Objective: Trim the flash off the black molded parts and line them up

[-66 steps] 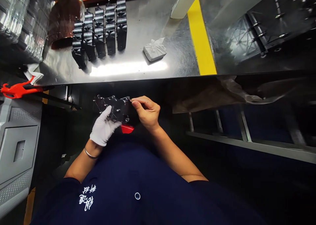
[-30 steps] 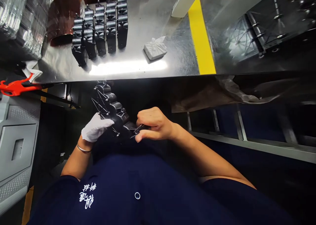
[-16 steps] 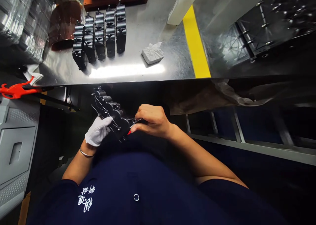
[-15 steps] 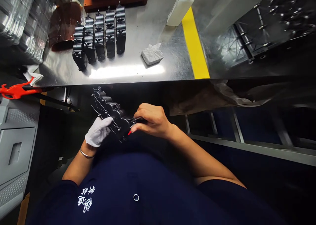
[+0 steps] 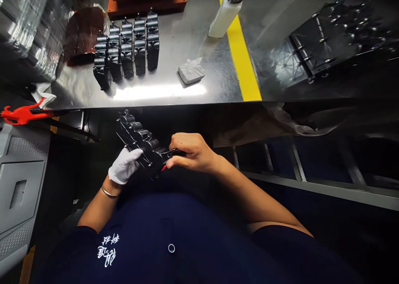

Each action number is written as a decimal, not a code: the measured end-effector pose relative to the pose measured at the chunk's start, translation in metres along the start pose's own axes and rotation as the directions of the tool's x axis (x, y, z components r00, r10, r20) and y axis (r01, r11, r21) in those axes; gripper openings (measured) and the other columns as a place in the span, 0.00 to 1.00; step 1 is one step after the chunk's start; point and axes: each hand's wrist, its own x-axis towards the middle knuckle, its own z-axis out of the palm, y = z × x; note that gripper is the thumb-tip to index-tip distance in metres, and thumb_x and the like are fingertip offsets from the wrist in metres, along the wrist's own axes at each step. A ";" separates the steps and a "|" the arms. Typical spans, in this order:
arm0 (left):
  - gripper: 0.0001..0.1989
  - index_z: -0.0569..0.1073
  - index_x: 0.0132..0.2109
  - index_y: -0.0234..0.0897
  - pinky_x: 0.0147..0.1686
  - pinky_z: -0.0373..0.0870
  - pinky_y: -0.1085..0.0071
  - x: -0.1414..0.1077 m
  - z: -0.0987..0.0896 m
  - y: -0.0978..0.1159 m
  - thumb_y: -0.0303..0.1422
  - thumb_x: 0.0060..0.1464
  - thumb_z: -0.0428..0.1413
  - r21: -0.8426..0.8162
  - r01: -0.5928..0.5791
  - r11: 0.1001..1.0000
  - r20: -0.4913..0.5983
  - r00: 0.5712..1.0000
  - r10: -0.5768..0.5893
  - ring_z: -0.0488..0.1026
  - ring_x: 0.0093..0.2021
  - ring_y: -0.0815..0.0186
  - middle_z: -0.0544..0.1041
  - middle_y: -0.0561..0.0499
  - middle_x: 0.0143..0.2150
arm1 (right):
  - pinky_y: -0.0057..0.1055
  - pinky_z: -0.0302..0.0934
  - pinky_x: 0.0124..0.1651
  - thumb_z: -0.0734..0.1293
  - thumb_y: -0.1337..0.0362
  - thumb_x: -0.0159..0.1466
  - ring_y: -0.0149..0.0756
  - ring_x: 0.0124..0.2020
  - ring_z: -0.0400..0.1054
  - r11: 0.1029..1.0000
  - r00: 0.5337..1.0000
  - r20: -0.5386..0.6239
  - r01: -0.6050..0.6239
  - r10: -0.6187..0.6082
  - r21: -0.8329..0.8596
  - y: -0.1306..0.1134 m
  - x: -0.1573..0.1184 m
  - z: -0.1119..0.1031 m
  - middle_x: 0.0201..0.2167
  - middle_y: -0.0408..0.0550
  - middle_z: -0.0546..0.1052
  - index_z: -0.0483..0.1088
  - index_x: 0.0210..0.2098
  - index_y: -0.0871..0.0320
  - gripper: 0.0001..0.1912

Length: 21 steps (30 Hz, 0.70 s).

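My left hand (image 5: pixel 124 165), in a white glove, is closed around a black moulded plastic part (image 5: pixel 141 140) with a row of rounded humps and thin ribs. The part is tilted in front of my body, below the bench edge. My bare right hand (image 5: pixel 191 151) is closed at the part's lower right end. Between its thumb and fingers is a small dark tool (image 5: pixel 172 152) with a red bit by the thumb. The tool's kind is mostly hidden by the fingers.
On the metal bench (image 5: pixel 168 95) stand several similar black parts (image 5: pixel 127 49) in a row, a wrapped grey block (image 5: pixel 191 71), a white bottle (image 5: pixel 223 18) and an orange-red fixture (image 5: pixel 146 3). A red air gun (image 5: pixel 21 112) is at left, above a grey cabinet (image 5: pixel 21 184).
Both hands and the black part stay almost in place. The right hand has shifted very slightly, and the view has tilted a little, so the bench items appear slightly lower.
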 end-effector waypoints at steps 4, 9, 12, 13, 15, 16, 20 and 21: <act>0.32 0.73 0.57 0.36 0.53 0.74 0.58 0.000 0.001 0.004 0.31 0.43 0.68 0.010 -0.029 1.000 0.011 1.000 0.029 0.78 0.50 0.52 0.82 0.44 0.48 | 0.27 0.47 0.24 0.66 0.47 0.63 0.25 0.20 0.55 0.997 0.998 0.047 0.049 -0.046 -0.055 -0.001 0.002 -0.002 0.17 0.39 0.62 0.61 0.20 0.58 0.25; 0.30 0.73 0.57 0.37 0.53 0.75 0.59 0.001 0.003 0.000 0.33 0.44 0.67 -0.022 0.004 1.000 -0.010 1.000 -0.005 0.79 0.48 0.54 0.82 0.45 0.48 | 0.27 0.49 0.24 0.65 0.44 0.63 0.26 0.21 0.58 0.996 0.999 -0.023 0.029 -0.031 -0.090 0.002 0.001 0.001 0.18 0.40 0.65 0.63 0.23 0.58 0.24; 0.28 0.75 0.55 0.35 0.53 0.75 0.59 0.003 0.003 -0.004 0.34 0.45 0.67 -0.059 -0.006 0.998 0.006 1.000 0.006 0.79 0.48 0.53 0.82 0.44 0.46 | 0.27 0.48 0.24 0.62 0.46 0.66 0.26 0.20 0.57 0.993 0.999 -0.010 0.036 -0.037 -0.111 0.002 0.002 0.003 0.17 0.41 0.64 0.61 0.21 0.57 0.25; 0.27 0.75 0.55 0.35 0.54 0.74 0.59 0.004 0.003 -0.006 0.34 0.46 0.66 -0.071 -0.008 0.997 0.011 1.000 0.008 0.79 0.49 0.53 0.82 0.44 0.46 | 0.27 0.48 0.24 0.61 0.47 0.67 0.26 0.20 0.56 0.992 0.999 -0.014 0.041 -0.043 -0.116 0.002 0.002 0.003 0.17 0.41 0.64 0.60 0.21 0.57 0.25; 0.25 0.76 0.54 0.35 0.55 0.74 0.61 0.005 0.003 -0.008 0.33 0.47 0.65 -0.092 -0.012 0.996 0.013 1.000 0.014 0.79 0.50 0.54 0.82 0.45 0.47 | 0.27 0.50 0.25 0.62 0.47 0.67 0.27 0.21 0.57 0.991 0.998 -0.052 0.037 -0.044 -0.127 0.002 0.002 0.004 0.18 0.41 0.65 0.62 0.23 0.57 0.24; 0.25 0.76 0.54 0.35 0.55 0.73 0.62 0.005 0.003 -0.009 0.33 0.48 0.65 -0.104 -0.015 0.994 0.014 1.000 0.016 0.79 0.50 0.56 0.82 0.45 0.47 | 0.27 0.51 0.25 0.63 0.46 0.66 0.27 0.21 0.58 0.991 0.996 -0.082 0.031 -0.042 -0.133 0.003 0.002 0.004 0.19 0.41 0.65 0.63 0.24 0.58 0.23; 0.24 0.74 0.57 0.36 0.56 0.72 0.64 0.006 0.009 -0.012 0.31 0.51 0.62 -0.156 0.005 0.988 0.005 1.000 -0.004 0.78 0.52 0.58 0.82 0.47 0.49 | 0.28 0.52 0.26 0.61 0.46 0.67 0.28 0.23 0.58 0.980 0.991 -0.131 0.001 -0.027 -0.197 0.003 0.000 0.005 0.20 0.43 0.66 0.64 0.24 0.58 0.24; 0.25 0.73 0.57 0.36 0.56 0.72 0.64 0.006 0.010 -0.012 0.31 0.52 0.62 -0.169 0.018 0.986 0.005 1.000 -0.017 0.78 0.52 0.58 0.82 0.47 0.49 | 0.28 0.51 0.26 0.60 0.47 0.68 0.28 0.23 0.57 0.976 0.993 -0.116 -0.008 -0.018 -0.217 0.002 -0.001 0.005 0.20 0.43 0.66 0.63 0.23 0.58 0.24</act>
